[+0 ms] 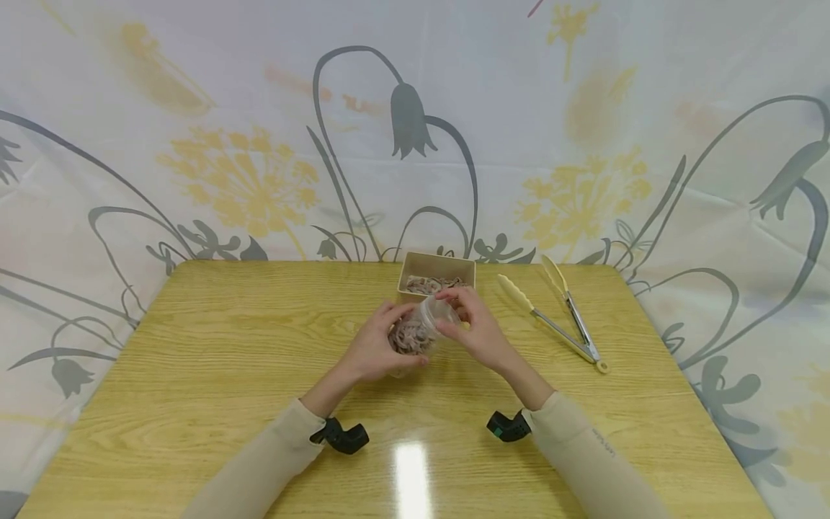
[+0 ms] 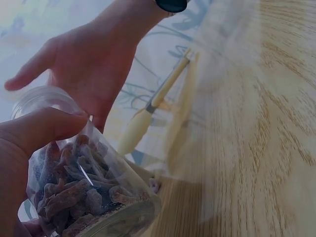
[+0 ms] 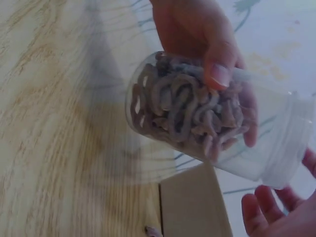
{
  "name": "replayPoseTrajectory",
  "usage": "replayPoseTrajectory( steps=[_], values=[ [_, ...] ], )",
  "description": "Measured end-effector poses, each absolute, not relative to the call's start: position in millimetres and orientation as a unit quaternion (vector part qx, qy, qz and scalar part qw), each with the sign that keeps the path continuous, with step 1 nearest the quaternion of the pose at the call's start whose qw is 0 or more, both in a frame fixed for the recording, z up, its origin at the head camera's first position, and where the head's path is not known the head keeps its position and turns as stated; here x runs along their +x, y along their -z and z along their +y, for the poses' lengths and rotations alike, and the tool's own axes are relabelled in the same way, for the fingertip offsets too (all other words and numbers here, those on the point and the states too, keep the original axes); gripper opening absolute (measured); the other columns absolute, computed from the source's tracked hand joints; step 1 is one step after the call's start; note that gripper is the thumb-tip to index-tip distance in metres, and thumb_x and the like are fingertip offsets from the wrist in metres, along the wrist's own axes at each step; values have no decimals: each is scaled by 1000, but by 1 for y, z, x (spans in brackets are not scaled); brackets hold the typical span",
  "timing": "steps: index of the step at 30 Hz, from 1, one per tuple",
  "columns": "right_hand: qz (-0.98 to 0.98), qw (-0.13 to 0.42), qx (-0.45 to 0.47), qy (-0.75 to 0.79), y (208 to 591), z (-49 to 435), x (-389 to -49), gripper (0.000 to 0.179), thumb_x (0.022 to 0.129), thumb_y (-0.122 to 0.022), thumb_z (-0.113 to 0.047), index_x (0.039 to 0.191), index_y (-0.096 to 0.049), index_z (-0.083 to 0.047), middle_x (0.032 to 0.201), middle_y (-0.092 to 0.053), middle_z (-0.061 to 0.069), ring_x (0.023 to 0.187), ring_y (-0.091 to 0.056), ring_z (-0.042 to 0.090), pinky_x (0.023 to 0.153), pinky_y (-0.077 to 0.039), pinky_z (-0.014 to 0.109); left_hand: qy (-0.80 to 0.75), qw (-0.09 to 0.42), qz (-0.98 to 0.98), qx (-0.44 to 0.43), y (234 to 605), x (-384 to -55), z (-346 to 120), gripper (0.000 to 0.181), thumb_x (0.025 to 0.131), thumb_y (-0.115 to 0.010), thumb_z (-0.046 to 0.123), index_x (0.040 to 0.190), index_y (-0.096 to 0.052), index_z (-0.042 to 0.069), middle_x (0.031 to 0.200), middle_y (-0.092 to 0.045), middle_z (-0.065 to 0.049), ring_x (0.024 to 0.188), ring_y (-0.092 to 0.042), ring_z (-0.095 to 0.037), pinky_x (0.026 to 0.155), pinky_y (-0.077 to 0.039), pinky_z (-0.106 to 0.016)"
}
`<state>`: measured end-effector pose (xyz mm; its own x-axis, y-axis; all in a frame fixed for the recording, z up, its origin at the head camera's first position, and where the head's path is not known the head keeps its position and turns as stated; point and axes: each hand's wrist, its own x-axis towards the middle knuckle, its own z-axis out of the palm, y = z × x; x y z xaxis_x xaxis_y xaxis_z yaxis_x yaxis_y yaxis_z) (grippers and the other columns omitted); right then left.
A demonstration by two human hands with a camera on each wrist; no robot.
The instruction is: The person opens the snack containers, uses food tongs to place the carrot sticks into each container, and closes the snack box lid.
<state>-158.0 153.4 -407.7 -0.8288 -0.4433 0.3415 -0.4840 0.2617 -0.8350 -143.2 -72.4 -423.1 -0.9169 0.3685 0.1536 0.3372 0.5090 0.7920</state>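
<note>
A clear jar [image 1: 410,333], partly filled with brownish-grey curled strips [image 3: 182,106], is tilted over the table with its mouth end toward the upper right. My left hand [image 1: 376,342] grips it round the body, the thumb lying across the side in the left wrist view. My right hand [image 1: 478,328] is at the mouth end, thumb and fingertips on either side of the whitish translucent lid [image 3: 289,143]. Just beyond the jar, a beige box [image 1: 441,264] holds more strips of the same kind.
Yellow-tipped metal tongs [image 1: 580,324] lie spread on the right of the wooden table [image 1: 227,346]. One small strip [image 3: 153,231] shows beside the box in the right wrist view. Patterned cloth [image 1: 259,86] hangs behind the table's far edge.
</note>
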Motion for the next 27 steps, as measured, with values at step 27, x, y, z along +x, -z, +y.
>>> replayPoseTrajectory(
  steps=[27],
  values=[
    [-785,-16,317,-532,406,155,-160,46,103,-54,-31,135,-49,2,138,-44,22,121,-48,36,95,-47,52,-462,46,866,189,428,-143,-74,85,67,-91,35,143,-54,23,140,-47,-12,117,-53,-33,93,-48,-55]
  ],
)
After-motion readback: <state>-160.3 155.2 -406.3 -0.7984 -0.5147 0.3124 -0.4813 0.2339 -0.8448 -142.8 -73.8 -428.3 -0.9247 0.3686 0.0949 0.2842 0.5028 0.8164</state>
